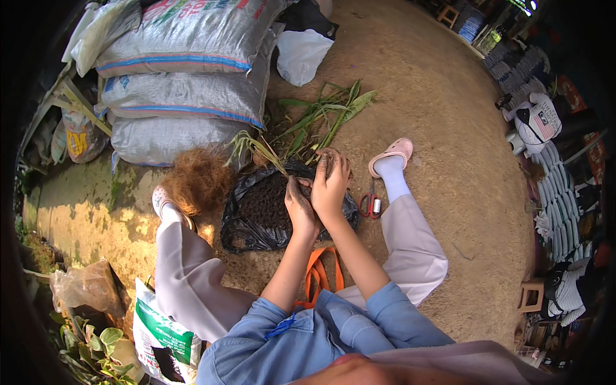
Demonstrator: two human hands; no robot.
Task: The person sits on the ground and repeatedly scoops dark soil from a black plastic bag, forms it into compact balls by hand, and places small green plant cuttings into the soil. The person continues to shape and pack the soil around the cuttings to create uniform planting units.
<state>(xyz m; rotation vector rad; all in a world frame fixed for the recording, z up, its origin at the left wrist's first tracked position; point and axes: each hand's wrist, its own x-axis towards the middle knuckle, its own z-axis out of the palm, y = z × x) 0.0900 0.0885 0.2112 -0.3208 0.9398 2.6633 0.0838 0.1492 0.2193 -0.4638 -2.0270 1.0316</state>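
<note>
My left hand (299,205) is closed round the base of a small plant (262,151), whose pale, drooping leaves lean up and left from my fingertips. Close against it is my right hand (331,183), its soil-stained fingers curled inward. Whatever lies inside the right hand is hidden. Both hands are over an opened black plastic bag (273,240) spread on the ground with dark soil (262,204) in it. Long green cut leaves (324,119) lie just beyond the bag. A pair of red-handled scissors (370,203) rests right of the bag, beside my shoe.
Stacked grey sacks (183,94) stand at far left. A clump of brown fibre (197,179) is near my left foot. An orange strap (314,274) lies between my legs. A white-and-green bag (163,333) stands at lower left. A wooden stool (531,296) is at right.
</note>
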